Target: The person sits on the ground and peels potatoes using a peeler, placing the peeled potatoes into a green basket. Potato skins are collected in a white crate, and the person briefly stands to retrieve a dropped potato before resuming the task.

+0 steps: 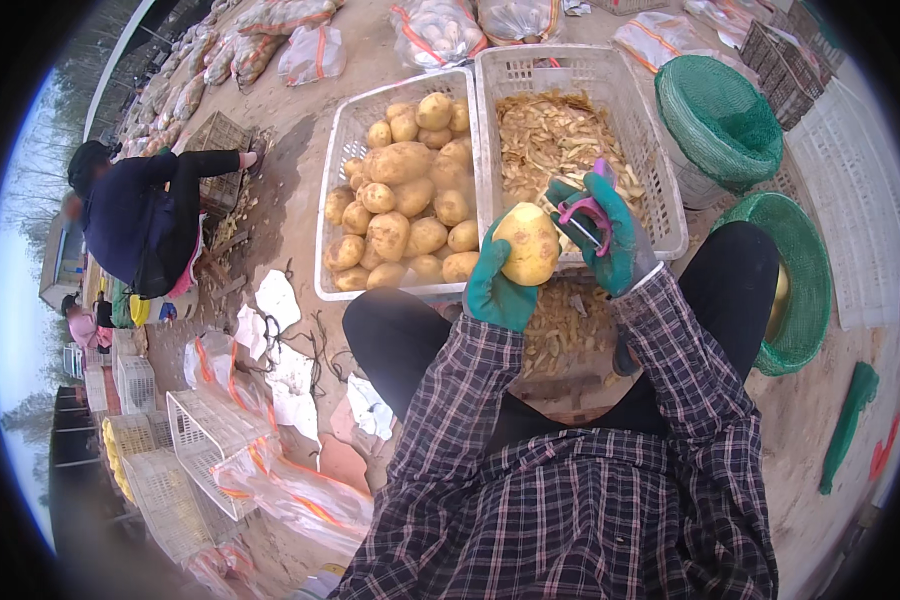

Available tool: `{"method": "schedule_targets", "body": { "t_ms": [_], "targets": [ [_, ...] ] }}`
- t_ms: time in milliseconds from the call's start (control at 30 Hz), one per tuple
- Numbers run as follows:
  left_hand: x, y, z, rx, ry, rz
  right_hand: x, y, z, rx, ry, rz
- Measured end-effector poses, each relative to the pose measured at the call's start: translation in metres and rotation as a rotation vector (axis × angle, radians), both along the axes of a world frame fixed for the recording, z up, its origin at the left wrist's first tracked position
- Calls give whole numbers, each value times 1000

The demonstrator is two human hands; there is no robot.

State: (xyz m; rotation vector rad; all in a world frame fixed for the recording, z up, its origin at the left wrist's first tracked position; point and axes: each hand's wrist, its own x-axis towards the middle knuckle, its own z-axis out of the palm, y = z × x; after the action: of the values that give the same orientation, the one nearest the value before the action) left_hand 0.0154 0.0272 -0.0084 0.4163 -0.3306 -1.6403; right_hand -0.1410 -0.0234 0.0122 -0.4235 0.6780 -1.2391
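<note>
My left hand, in a green rubber-coated glove, grips a large potato, bare pale yellow at its top with brown patches of skin lower down. Just right of the potato, my right hand, gloved the same way, is closed around a purple vegetable peeler; its blade is held a little away from the potato. Beyond my hands stand two white plastic crates side by side. Unpeeled potatoes fill the left crate; peelings lie in the right crate, partly hidden by my hands.
Two green mesh bags line containers at my right, one behind the other. More peelings lie between my knees. A person sits at the left by a crate. Empty crates, plastic sacks and filled sacks surround me.
</note>
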Motion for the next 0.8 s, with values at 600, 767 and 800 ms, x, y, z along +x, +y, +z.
{"method": "schedule_targets", "body": {
  "t_ms": [600, 767, 800],
  "targets": [
    [-2, -7, -36, -177, -929, 287, 5, 10, -1, -162, 76, 1],
    [-9, 2, -39, -200, -799, 58, -9, 8, -5, -289, 193, 33],
    [-7, 4, -29, -137, -563, -42, -11, 7, -1, -339, 202, 55]
  ]
}}
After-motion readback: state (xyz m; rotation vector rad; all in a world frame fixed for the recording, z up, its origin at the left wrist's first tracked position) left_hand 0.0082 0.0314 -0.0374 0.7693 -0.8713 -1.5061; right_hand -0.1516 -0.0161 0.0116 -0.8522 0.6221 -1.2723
